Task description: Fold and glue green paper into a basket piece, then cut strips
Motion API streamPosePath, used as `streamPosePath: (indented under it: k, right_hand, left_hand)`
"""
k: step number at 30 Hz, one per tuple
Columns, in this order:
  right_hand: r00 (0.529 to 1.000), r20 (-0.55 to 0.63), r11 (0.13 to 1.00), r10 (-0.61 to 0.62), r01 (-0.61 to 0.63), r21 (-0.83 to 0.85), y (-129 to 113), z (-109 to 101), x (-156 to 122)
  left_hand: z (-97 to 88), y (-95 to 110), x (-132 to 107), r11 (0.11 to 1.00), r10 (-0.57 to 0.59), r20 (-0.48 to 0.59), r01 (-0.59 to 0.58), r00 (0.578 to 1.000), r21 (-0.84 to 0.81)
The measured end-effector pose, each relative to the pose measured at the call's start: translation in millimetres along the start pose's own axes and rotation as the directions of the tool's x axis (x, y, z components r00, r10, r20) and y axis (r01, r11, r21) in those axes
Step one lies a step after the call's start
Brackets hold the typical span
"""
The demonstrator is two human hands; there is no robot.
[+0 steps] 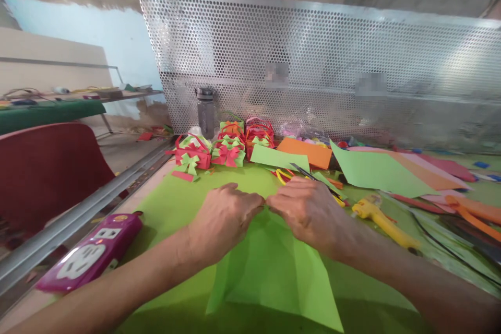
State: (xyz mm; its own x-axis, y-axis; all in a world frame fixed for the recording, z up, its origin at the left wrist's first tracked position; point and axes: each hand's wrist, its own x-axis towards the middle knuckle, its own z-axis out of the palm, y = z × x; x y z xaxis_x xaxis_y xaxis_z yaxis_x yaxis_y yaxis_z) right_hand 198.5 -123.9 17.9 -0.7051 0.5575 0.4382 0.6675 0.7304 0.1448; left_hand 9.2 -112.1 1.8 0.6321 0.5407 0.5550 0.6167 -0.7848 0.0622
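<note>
Both my hands meet over the middle of the table, gripping the far edge of a folded sheet of green paper (270, 266). My left hand (227, 214) has its fingers curled and pinched on that edge. Close beside it, my right hand (309, 214) pinches the same edge, thumb side toward the left. The paper spreads out below toward me, with creased side flaps. My fingertips are partly hidden by the hands themselves. Just beyond my right hand lie scissors with yellow handles (282, 176), and a yellow glue gun (385, 222) rests to its right.
Small red and green paper baskets with bows (227, 154) stand at the back, before a grey bottle (205, 112). A purple pouch (94, 253) lies at the left edge. Coloured paper sheets (383, 169) and strips cover the right. A perforated metal panel (313, 52) rises behind.
</note>
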Motion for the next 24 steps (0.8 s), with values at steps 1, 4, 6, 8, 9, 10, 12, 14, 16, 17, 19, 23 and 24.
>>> streamPosePath:
  k: [1, 4, 6, 8, 9, 10, 12, 14, 16, 17, 19, 23, 24]
  right_hand:
    - [1.000, 0.002, 1.000, -0.007, 0.007, 0.001, -0.5, 0.9, 0.0]
    - [1.000, -0.007, 1.000, -0.012, 0.012, -0.007, -2.9, 2.4, 0.6]
    - [1.000, 0.008, 1.000, -0.006, 0.006, 0.003, -4.5, 2.2, 1.6]
    - [0.999, 0.032, 0.999, 0.006, -0.007, 0.033, -5.5, 1.7, 2.7]
    - [0.999, 0.040, 0.999, 0.014, -0.016, 0.051, -5.6, 1.6, 3.0]
    - [0.999, 0.044, 0.998, 0.023, -0.026, 0.065, -5.5, 1.6, 3.3]
    - [0.998, 0.044, 0.996, 0.042, -0.045, 0.081, -4.4, 1.9, 3.3]
    - [0.998, 0.038, 0.995, 0.059, -0.062, 0.082, -2.3, 2.0, 2.9]
    - [0.996, 0.033, 0.994, 0.080, -0.083, 0.077, 0.5, 1.5, 2.6]
    - [0.995, 0.031, 0.992, 0.093, -0.095, 0.077, 2.0, 1.2, 2.5]
    - [0.992, 0.030, 0.990, 0.119, -0.121, 0.079, 4.7, 0.4, 2.6]
    - [0.988, 0.039, 0.985, 0.152, -0.155, 0.080, 7.5, -0.4, 3.5]
    - [0.986, 0.043, 0.984, 0.159, -0.162, 0.076, 7.7, -0.5, 3.7]
  left_hand:
    - [1.3, 0.3, -0.4, 1.000, -0.014, 0.022, 0.014, 1.000, 0.014]
    - [3.0, 2.2, -1.8, 0.998, -0.057, 0.089, 0.054, 0.994, 0.041]
    - [2.4, 3.6, -2.1, 0.997, -0.070, 0.112, 0.067, 0.991, 0.029]
    - [0.8, 4.4, -1.9, 0.997, -0.081, 0.129, 0.080, 0.988, 0.014]
    - [-0.1, 4.4, -1.6, 0.996, -0.091, 0.138, 0.091, 0.986, 0.007]
    - [-1.1, 4.1, -1.2, 0.994, -0.104, 0.147, 0.106, 0.984, 0.000]
    - [-3.2, 2.6, 0.1, 0.990, -0.140, 0.166, 0.143, 0.976, -0.010]
    - [-5.8, 0.5, 1.9, 0.982, -0.179, 0.184, 0.187, 0.966, -0.027]
    - [-9.2, -1.9, 4.0, 0.973, -0.208, 0.197, 0.224, 0.958, -0.062]
    - [-11.1, -3.1, 5.0, 0.968, -0.217, 0.202, 0.238, 0.955, -0.085]
    - [-15.1, -5.3, 7.0, 0.957, -0.227, 0.212, 0.258, 0.951, -0.130]
    - [-21.5, -9.3, 9.4, 0.930, -0.261, 0.265, 0.316, 0.928, -0.189]
    - [-22.3, -10.2, 9.7, 0.924, -0.272, 0.276, 0.330, 0.922, -0.195]
